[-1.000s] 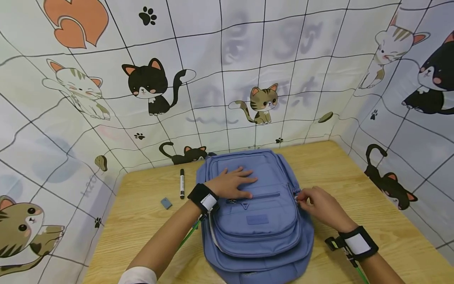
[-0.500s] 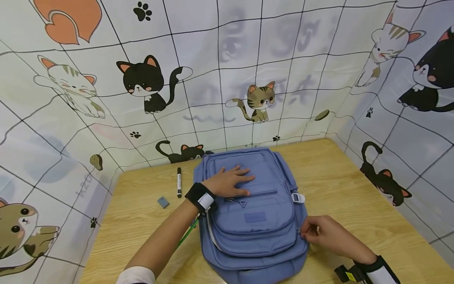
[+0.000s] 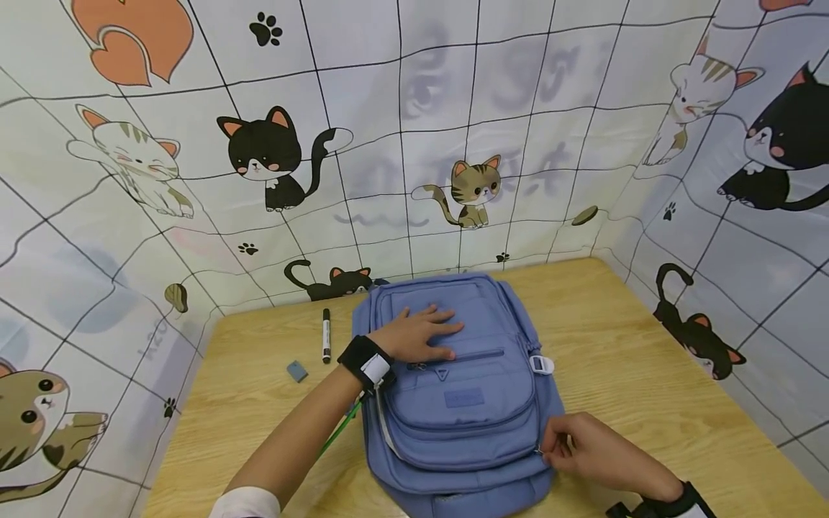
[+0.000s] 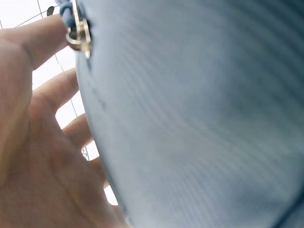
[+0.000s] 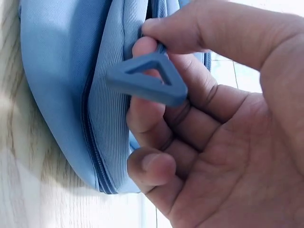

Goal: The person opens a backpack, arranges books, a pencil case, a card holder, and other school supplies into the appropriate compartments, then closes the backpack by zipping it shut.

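Note:
A blue backpack (image 3: 463, 403) lies flat on the wooden table (image 3: 648, 374), front pockets up. My left hand (image 3: 419, 334) rests flat on its upper part with fingers spread; in the left wrist view the fabric (image 4: 199, 118) fills the frame beside a small metal zipper pull (image 4: 78, 35). My right hand (image 3: 573, 446) is at the bag's lower right side and pinches a blue triangular zipper pull (image 5: 149, 78) between thumb and forefinger, against the zipper seam (image 5: 95, 156).
A black and white marker (image 3: 326, 334) and a small grey eraser (image 3: 296, 371) lie on the table left of the bag. A white buckle (image 3: 541, 364) sticks out at the bag's right edge. Cat-print cloth walls (image 3: 194, 180) enclose the table on three sides.
My right hand has slid the zipper pull down the bag's right side, from beside the white buckle toward the near lower corner. The left hand has stayed in place.

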Action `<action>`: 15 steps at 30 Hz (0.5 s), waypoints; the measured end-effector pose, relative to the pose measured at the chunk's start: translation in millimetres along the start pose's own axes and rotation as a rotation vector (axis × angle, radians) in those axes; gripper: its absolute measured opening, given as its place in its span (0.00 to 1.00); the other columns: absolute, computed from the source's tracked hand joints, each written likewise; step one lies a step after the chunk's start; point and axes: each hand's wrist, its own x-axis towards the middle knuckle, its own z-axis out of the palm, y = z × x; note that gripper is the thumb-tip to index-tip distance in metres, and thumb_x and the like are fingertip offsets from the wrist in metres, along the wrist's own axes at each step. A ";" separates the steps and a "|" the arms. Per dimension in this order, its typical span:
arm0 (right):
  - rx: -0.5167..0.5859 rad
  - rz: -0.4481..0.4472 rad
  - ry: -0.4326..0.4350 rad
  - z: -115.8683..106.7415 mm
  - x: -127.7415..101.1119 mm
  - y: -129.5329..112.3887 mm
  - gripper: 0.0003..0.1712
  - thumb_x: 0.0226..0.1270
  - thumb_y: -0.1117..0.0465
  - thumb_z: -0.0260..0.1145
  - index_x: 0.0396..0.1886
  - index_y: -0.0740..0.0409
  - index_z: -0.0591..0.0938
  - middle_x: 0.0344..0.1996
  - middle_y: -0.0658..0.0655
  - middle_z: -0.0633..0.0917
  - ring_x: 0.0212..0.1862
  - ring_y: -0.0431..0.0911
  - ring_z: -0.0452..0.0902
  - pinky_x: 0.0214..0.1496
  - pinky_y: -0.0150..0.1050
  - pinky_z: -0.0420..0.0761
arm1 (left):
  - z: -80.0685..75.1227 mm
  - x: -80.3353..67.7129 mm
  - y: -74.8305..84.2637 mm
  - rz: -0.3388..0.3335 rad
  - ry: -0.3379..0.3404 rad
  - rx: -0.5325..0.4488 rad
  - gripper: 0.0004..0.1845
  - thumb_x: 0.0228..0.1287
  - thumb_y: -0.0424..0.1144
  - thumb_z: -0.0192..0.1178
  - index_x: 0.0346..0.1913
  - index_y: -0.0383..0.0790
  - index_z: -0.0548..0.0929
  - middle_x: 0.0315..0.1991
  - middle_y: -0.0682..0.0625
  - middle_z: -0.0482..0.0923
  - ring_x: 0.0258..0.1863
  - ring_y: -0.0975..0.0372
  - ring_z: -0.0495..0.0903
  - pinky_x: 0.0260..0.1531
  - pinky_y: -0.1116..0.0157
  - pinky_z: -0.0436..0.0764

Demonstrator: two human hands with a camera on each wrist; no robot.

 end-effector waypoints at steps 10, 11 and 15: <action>0.056 -0.066 -0.020 12.0 2.4 -3.9 0.05 0.70 0.64 0.75 0.34 0.52 0.86 0.24 0.41 0.80 0.27 0.28 0.73 0.25 0.31 0.77 | 2.1 -2.0 0.1 -0.004 0.006 0.015 0.36 0.79 0.62 0.57 0.84 0.62 0.63 0.87 0.53 0.52 0.88 0.49 0.45 0.81 0.30 0.45; 0.052 -0.074 -0.018 13.1 2.5 -4.7 0.05 0.69 0.64 0.75 0.34 0.52 0.86 0.23 0.42 0.80 0.26 0.28 0.73 0.25 0.31 0.77 | 2.3 -1.8 -0.1 -0.004 0.008 0.014 0.36 0.79 0.62 0.57 0.84 0.62 0.63 0.87 0.53 0.52 0.88 0.48 0.45 0.81 0.30 0.45; 0.020 -0.116 -0.001 16.2 2.0 -8.9 0.06 0.69 0.64 0.76 0.34 0.50 0.88 0.22 0.42 0.82 0.26 0.27 0.73 0.24 0.31 0.78 | 1.7 -2.3 0.6 -0.004 0.005 0.012 0.36 0.79 0.62 0.57 0.84 0.62 0.62 0.87 0.54 0.52 0.88 0.49 0.45 0.81 0.30 0.45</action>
